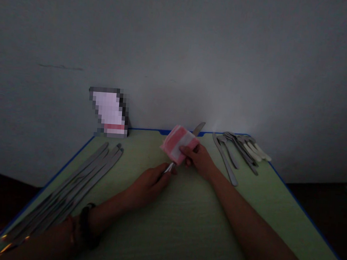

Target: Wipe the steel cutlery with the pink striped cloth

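My left hand [161,176] is closed round the handle of a table knife [199,128], whose blade tip points away toward the wall. A folded pink and white striped cloth [177,143] covers the middle of the knife. My right hand [195,157] pinches that cloth, with the thumb on top and the other fingers partly hidden behind it. Both hands are above the far middle of the table.
On the green table [166,232] with blue edging, several long knives [77,178] lie at the left. Several spoons and forks [234,150], some with white handles [254,148], lie at the right. A blurred-out phone-like screen [109,109] leans against the grey wall [178,55].
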A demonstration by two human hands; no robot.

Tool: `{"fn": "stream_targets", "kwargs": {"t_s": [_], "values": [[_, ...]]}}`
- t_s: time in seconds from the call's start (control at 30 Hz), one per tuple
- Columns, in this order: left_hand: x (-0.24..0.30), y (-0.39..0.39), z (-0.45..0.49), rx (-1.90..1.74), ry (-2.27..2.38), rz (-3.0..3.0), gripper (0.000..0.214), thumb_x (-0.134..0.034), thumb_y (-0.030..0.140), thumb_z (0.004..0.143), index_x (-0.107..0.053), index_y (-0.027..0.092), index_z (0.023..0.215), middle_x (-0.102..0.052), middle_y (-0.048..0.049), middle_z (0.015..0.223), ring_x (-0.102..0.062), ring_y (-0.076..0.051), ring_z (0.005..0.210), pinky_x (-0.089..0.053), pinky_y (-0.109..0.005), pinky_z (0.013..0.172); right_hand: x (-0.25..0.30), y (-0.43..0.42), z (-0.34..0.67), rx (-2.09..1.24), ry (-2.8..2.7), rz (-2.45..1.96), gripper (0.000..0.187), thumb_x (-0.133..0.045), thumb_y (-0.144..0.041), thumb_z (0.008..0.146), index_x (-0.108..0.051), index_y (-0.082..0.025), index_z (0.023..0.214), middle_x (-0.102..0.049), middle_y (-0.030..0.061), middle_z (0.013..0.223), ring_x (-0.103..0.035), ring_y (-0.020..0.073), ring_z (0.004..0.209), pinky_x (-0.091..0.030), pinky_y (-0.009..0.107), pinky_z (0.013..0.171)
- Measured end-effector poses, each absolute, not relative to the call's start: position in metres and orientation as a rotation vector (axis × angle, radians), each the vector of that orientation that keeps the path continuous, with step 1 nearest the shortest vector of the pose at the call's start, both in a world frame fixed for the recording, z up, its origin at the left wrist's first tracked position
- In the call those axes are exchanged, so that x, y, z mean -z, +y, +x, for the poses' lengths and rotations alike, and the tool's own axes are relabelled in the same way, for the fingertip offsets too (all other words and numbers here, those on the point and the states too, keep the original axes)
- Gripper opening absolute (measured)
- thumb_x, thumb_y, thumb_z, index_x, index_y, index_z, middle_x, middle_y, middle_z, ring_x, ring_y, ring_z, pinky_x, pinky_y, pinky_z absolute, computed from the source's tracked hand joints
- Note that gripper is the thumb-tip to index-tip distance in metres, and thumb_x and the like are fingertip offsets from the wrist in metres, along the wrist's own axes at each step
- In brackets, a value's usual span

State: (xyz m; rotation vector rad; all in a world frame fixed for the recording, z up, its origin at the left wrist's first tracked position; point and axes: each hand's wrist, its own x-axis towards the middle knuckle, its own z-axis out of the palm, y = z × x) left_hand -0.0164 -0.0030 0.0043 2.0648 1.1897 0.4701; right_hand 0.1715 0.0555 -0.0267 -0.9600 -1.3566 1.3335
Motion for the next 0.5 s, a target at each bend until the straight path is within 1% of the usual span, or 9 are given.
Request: {"fn": "stream_targets", "kwargs": {"t_s": [0.17, 0.33, 0.43, 0.5], "values": [[-0.0019, -0.0024, -0.0174, -0.457, 1.175, 2.067, 0.027, -0.034, 0.032, 0.090, -0.053, 0.017, 0.102, -0.056, 0.0004, 0.073, -0.051, -0.014, 0.064, -0.039, -0.023, 0.058, 0.0271, 0.0559, 0.1683, -1.346, -1.299, -0.936, 0.033, -0.063, -0.047, 0.072, -0.054, -0.016, 0.067, -0.053, -0.0028, 0.046, -0.047, 0.0085, 0.038, -0.037, 0.020, 0.039], [-0.0012, -0.0018, -0.0177, -0.477, 1.162, 2.042, 0.027, -0.034, 0.033, 0.090, -0.053, 0.017, 0.102, -0.051, 0.0023, 0.068, -0.048, -0.012, 0.061, -0.037, -0.022, 0.055, 0.0308, 0.0606, 0.1660, -1.531, -0.958, -0.803, 0.028, -0.055, -0.043, 0.074, -0.055, -0.016, 0.069, -0.056, -0.0007, 0.051, -0.051, 0.0119, 0.040, -0.044, 0.024, 0.039], [0.0001, -0.0022, -0.0170, -0.480, 1.163, 1.982, 0.028, -0.036, 0.036, 0.090, -0.054, 0.017, 0.099, -0.048, 0.0040, 0.063, -0.044, -0.011, 0.055, -0.035, -0.021, 0.052, 0.0313, 0.0616, 0.1668, -1.546, -0.926, -0.795, 0.022, -0.061, -0.037, 0.070, -0.056, -0.016, 0.065, -0.057, -0.0005, 0.051, -0.051, 0.0113, 0.040, -0.045, 0.024, 0.039], [0.0011, -0.0026, -0.0159, -0.499, 1.162, 1.924, 0.031, -0.034, 0.040, 0.091, -0.054, 0.017, 0.097, -0.046, 0.0049, 0.061, -0.043, -0.010, 0.053, -0.034, -0.021, 0.050, 0.0309, 0.0610, 0.1679, -1.524, -0.977, -0.809, 0.022, -0.065, -0.035, 0.068, -0.056, -0.015, 0.064, -0.056, -0.0010, 0.051, -0.050, 0.0103, 0.041, -0.044, 0.023, 0.040]]}}
